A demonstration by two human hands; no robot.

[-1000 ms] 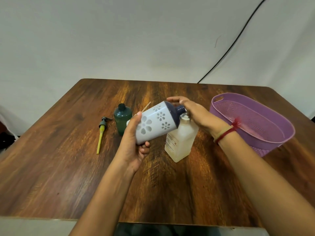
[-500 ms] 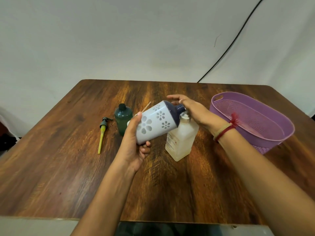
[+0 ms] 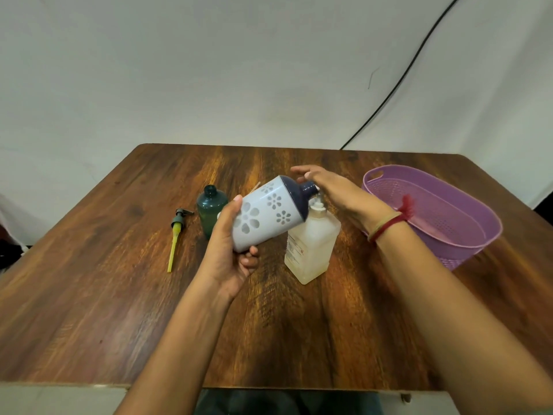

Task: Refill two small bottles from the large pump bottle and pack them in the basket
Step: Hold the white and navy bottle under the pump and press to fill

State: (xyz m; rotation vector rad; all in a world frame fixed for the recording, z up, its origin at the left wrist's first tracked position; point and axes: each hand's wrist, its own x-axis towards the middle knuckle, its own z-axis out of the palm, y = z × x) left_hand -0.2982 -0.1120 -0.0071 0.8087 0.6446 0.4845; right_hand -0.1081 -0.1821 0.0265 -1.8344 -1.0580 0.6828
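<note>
My left hand (image 3: 226, 259) grips a white small bottle (image 3: 269, 212) with grey flower marks and a dark blue top. The bottle is tilted, its open neck at the nozzle of the large translucent pump bottle (image 3: 311, 247), which stands mid-table. My right hand (image 3: 338, 190) rests palm down on the pump head with its fingers stretched out. A dark green small bottle (image 3: 211, 211) stands uncapped just left of the white one. The purple basket (image 3: 478, 223) sits at the right with nothing in it.
A grey pump cap with a yellow tube (image 3: 176, 238) lies on the wooden table (image 3: 104, 295) left of the green bottle. A thin pale stick (image 3: 256, 186) pokes out behind the white bottle. A black cable (image 3: 398, 82) runs down the wall behind.
Both hands and the bottles keep their places; only the view has shifted slightly.
</note>
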